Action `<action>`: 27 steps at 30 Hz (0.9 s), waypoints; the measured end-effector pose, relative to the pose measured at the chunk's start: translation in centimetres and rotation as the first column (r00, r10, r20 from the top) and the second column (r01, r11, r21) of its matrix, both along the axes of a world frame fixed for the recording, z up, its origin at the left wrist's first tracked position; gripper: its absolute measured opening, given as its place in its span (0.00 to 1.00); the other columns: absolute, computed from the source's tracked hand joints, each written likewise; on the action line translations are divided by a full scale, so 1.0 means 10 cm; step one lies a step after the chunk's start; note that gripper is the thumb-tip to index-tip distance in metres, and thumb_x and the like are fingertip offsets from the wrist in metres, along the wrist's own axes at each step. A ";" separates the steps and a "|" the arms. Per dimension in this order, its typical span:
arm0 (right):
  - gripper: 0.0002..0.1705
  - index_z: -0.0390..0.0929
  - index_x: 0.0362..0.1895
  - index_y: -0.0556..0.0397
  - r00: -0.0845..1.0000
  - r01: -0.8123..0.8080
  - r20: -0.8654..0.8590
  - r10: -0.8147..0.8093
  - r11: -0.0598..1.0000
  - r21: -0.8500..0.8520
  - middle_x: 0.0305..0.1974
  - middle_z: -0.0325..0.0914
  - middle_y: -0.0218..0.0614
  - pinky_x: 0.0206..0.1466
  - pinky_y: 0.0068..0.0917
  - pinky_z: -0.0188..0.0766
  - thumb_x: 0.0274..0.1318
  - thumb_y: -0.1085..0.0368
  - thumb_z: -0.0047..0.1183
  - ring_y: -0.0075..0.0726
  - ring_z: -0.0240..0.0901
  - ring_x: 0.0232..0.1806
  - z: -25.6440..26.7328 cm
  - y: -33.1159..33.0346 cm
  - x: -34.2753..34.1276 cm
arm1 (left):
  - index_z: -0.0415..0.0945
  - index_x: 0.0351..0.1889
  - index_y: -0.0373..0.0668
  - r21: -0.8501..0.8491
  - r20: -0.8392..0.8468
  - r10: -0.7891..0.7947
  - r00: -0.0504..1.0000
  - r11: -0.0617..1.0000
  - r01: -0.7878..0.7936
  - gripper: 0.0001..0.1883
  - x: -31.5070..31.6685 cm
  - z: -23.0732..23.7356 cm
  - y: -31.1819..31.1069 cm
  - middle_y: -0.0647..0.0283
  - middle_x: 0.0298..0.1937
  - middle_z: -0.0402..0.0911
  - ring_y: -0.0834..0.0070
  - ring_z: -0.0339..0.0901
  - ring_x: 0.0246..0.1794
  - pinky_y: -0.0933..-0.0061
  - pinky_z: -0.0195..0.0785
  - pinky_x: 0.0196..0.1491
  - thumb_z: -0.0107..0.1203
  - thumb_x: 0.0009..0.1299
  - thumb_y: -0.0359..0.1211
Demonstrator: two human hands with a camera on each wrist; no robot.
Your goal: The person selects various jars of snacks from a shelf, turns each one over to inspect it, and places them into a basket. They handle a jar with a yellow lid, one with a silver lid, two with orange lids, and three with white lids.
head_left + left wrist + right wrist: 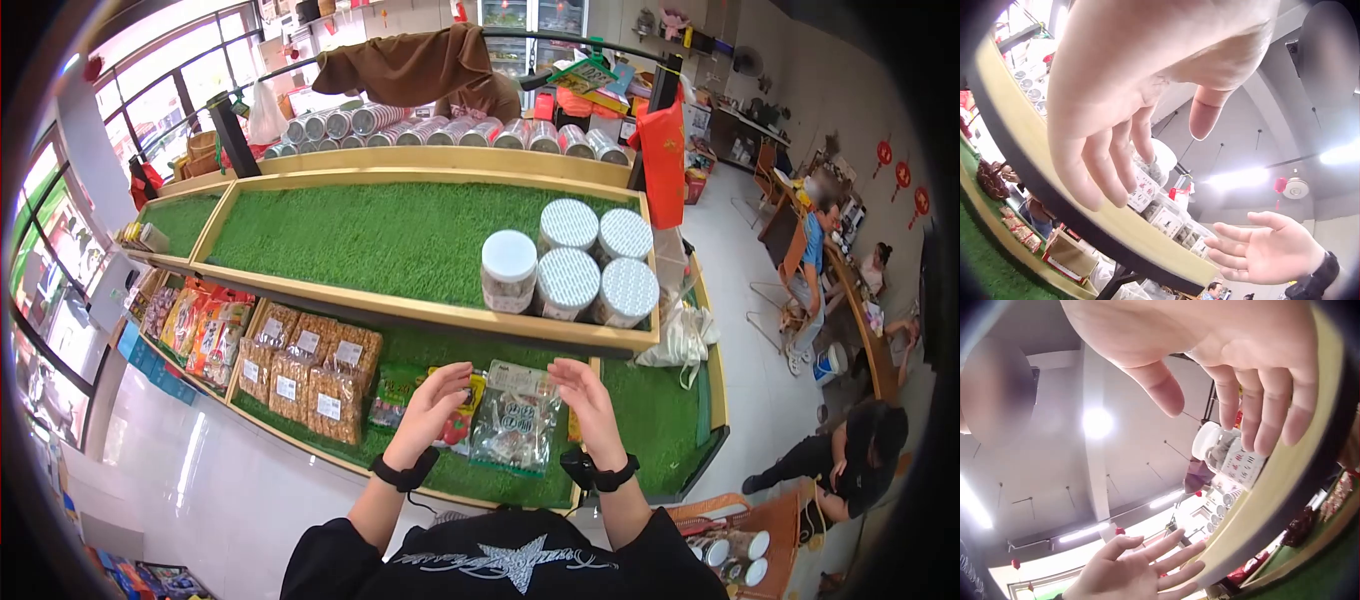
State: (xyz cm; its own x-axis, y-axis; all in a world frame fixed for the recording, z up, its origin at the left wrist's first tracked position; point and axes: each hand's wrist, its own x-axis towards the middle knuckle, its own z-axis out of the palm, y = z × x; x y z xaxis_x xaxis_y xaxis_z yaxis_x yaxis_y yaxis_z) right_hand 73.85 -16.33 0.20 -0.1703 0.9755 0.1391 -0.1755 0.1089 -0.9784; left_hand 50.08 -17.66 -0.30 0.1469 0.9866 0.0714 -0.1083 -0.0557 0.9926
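Observation:
Both hands are held up over the lower shelf, apart, with palms turned toward each other. My left hand (433,410) has its fingers extended and holds nothing. Facing it, my right hand (588,410) is likewise extended and holds nothing. Between and below them lies a clear plastic packet (515,425) with a printed label. A yellow-and-red packet (462,415) is partly covered by the left hand, beside a green packet (396,388). On the upper shelf just beyond stands a white-lidded jar (509,272), seen behind the fingers as a labelled jar (1225,453) in the right wrist view.
Several jars with patterned lids (569,282) stand at the upper shelf's right end. The shelf's wooden front edge (430,308) runs just ahead of the hands. Brown snack packs (310,370) lie at left, a white plastic bag (680,335) at right. A seated person (855,455) is at right.

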 end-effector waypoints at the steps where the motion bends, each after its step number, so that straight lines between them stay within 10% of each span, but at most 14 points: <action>1: 0.25 0.62 0.57 0.57 0.999 -0.021 0.033 0.020 0.999 0.026 0.56 0.65 0.41 0.61 0.31 0.55 0.53 0.69 0.44 0.36 0.62 0.58 0.08 0.09 0.00 | 0.61 0.59 0.38 -0.012 -0.028 -0.018 0.999 1.000 0.017 0.24 0.04 0.08 0.10 0.57 0.59 0.66 0.66 0.62 0.61 0.69 0.58 0.59 0.48 0.64 0.26; 9: 0.38 0.48 0.66 0.59 0.995 -0.087 -0.037 0.093 0.986 0.146 0.67 0.48 0.43 0.69 0.38 0.40 0.50 0.71 0.48 0.40 0.43 0.69 0.27 0.52 -0.22 | 0.56 0.63 0.39 0.161 -0.106 0.104 0.989 0.983 -0.086 0.32 0.21 0.31 0.71 0.56 0.63 0.59 0.64 0.57 0.64 0.65 0.54 0.62 0.52 0.59 0.27; 27: 0.51 0.38 0.69 0.57 0.991 0.125 0.009 -0.130 0.968 0.217 0.69 0.40 0.44 0.69 0.38 0.33 0.38 0.71 0.50 0.40 0.35 0.71 0.51 0.43 -0.72 | 0.42 0.69 0.40 0.271 -0.039 -0.041 0.998 0.961 0.050 0.46 0.19 0.48 0.91 0.52 0.69 0.49 0.63 0.49 0.68 0.63 0.43 0.67 0.51 0.50 0.26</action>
